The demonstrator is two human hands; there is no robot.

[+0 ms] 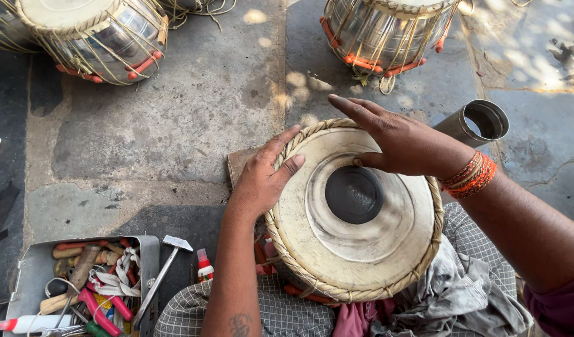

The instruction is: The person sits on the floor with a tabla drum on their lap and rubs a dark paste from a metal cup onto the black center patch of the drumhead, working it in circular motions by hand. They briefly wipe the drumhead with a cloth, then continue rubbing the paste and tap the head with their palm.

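A drum (362,249) with a pale skin head, a braided rim and a black round patch (354,195) in its middle rests on my lap. My left hand (265,178) lies on the drum's left rim, fingers spread over the braid. My right hand (396,140), with orange thread bands on its wrist, rests flat on the far part of the skin, its thumb touching the edge of the black patch. Neither hand holds anything.
Two metal drums with lacing stand at the back, one at the left (99,37) and one at the right (387,34). A steel cup (480,122) lies to the right. A metal tool tray (34,271) sits front left, with a hammer (165,265) and a small red-capped bottle (204,263) beside it.
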